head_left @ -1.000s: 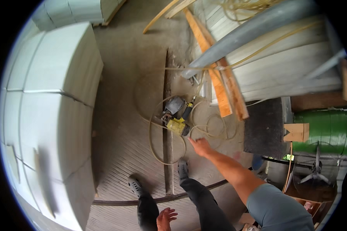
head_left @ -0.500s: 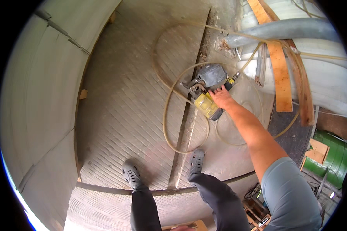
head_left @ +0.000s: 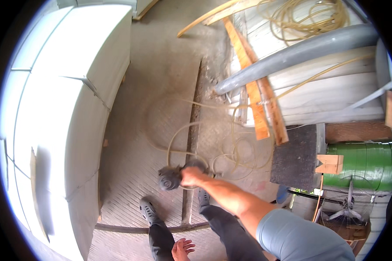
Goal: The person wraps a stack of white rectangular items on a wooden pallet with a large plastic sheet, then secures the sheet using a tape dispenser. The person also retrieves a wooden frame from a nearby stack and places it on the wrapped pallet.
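A coil nail gun (head_left: 169,179) hangs above the floor in front of my feet, its dark rounded end to the left. My right hand (head_left: 191,176) is closed around it, with the arm stretched forward. A yellowish air hose (head_left: 239,163) lies in loose loops on the concrete beyond and to the right of the gun. Low in the view, by my left leg, my left hand (head_left: 183,249) has its fingers loosely apart and holds nothing. Motion blurs part of the gun.
Large white blocks (head_left: 96,52) are stacked along the left. A narrow groove (head_left: 192,122) crosses the floor. To the right are wooden boards (head_left: 252,100), a thick grey pipe (head_left: 300,54), coiled hose (head_left: 309,19), a dark mat (head_left: 294,156), a green drum (head_left: 357,163) and a fan (head_left: 347,204).
My right hand has lifted the nail gun off the floor and drawn it nearer and leftward. My left hand has come further into view. The view has shifted toward the right side.
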`<state>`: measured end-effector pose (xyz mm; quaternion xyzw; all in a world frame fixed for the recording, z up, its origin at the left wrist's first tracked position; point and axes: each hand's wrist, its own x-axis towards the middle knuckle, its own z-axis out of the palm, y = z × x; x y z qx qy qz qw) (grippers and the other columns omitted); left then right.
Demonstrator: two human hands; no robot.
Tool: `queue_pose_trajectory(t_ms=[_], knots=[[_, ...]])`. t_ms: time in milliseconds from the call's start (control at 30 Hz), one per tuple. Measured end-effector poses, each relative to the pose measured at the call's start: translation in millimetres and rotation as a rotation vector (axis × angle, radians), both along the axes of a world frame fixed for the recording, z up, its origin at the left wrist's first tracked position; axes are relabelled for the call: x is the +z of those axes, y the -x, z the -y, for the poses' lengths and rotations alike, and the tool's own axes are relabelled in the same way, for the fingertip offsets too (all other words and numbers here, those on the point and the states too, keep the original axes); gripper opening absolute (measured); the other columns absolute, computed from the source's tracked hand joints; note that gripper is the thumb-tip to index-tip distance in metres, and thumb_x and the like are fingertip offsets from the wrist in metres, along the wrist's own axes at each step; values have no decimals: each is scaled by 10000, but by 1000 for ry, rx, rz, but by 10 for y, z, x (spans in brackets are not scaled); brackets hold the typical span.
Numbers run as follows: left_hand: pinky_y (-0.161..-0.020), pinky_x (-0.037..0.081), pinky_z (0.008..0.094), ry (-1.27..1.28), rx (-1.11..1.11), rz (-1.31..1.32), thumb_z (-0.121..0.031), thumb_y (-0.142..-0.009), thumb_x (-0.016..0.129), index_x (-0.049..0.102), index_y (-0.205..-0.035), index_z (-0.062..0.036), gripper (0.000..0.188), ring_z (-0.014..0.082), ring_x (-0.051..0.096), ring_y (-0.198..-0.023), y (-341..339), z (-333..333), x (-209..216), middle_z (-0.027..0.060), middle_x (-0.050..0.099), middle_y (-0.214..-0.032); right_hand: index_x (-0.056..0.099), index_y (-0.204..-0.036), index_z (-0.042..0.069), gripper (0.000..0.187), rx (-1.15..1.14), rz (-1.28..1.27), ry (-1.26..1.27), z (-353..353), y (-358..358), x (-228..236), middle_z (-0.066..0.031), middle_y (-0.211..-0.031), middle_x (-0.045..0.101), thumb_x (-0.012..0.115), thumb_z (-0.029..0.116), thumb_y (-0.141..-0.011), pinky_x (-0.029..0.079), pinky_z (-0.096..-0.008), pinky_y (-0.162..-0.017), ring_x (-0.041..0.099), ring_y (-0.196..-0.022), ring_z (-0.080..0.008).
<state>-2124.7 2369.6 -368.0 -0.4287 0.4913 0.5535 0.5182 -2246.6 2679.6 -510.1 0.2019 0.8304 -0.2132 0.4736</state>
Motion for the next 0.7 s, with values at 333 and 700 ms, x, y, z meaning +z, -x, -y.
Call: queue_pose_trajectory(t_ms=[333, 700], knots=[[-623, 539, 367, -179, 40, -89, -273, -918, 469, 466, -1146, 47, 393, 311, 650, -778, -128, 597, 874, 221, 619, -953, 694, -800, 25, 231, 61, -149, 137, 1388, -108, 2197, -198, -804, 668, 592, 162, -643, 528, -438, -675, 663, -788, -356], [-637, 545, 382, 93, 476, -361, -310, -925, 465, 455, -1173, 64, 448, 337, 649, -783, -1081, 2025, 1926, 232, 620, -954, 638, -1077, 100, 422, 291, -396, 597, 2148, -27, 4154, -195, -929, 662, 600, 342, -733, 512, -394, -781, 645, -867, -309]])
